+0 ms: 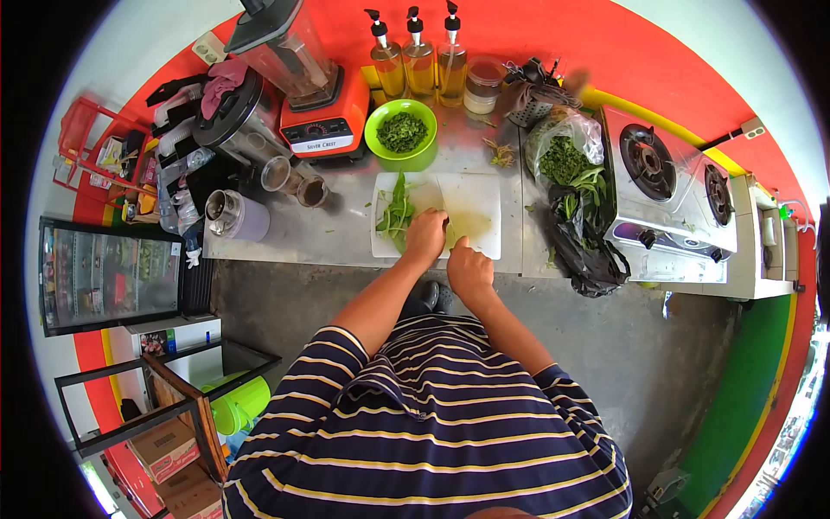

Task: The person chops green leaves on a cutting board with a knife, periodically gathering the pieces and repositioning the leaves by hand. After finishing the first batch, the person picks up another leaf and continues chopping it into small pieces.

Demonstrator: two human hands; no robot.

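A white cutting board [484, 195] lies on the metal counter, with green leaves [398, 208] on its left half. My left hand [427, 236] is closed over the near end of the leaves, fingers bent down on the board. Just to its right, my right hand [470, 268] is wrapped round the handle of a knife [450, 234]. Its greenish blade shows only in part beside my left fingers. Wet green smears mark the board's right half. Behind the board stands a lime-green bowl [413, 162] with chopped greens [402, 131] inside.
An orange blender [324, 121], pump bottles [419, 65] and a lidded jar [482, 85] stand along the back wall. To the right are a plastic bag of greens [566, 147], a black bag [584, 251] and a gas stove [670, 190]. A steel tumbler [238, 216] stands left.
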